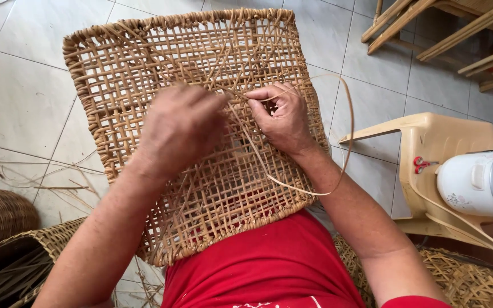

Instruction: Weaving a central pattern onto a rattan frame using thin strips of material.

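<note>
Nearest, a woven basket (12,256) at the lower left held loose cane strips. Across the person's red-clad lap leaned the open-weave cane panel (189,114), tilted up from the tiled floor (18,97). The left hand (181,128) lay blurred against the weave; I could not tell its grip. The right hand (283,117) pinched a thin cane strand (343,131) that looped out rightward. Farther right, a white pot (480,179) lay on a beige plastic stool (429,137).

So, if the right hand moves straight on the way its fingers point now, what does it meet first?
The right hand points toward the left hand, low over the woven cane panel. It would probably meet the left hand's fingers first; the gap looks small, though depth is unclear.
</note>
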